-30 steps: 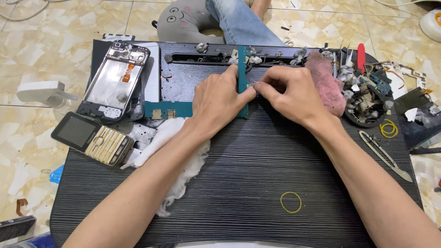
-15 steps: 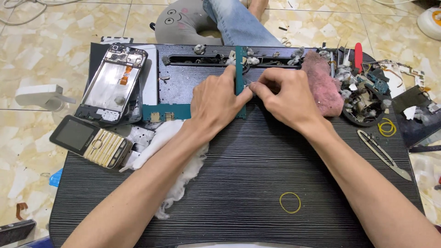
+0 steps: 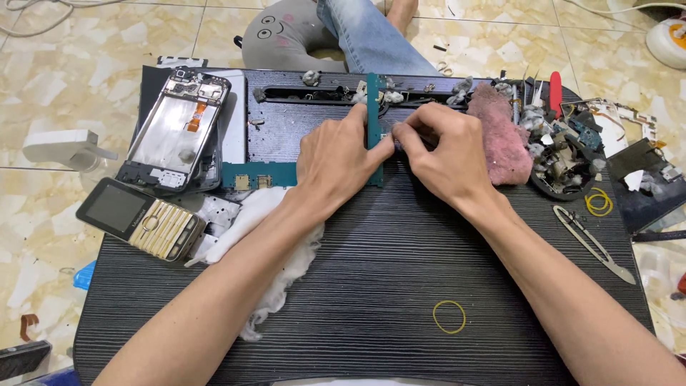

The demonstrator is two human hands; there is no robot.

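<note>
Green L-shaped circuit board lies flat at the far middle of the dark surface, and the left hand pins it steady, fingers flat, gripping nothing. Right hand pinches narrowly at the board's edge; whether it holds anything, I cannot tell. Pink cloth beside, stripped phone frame left.
</note>
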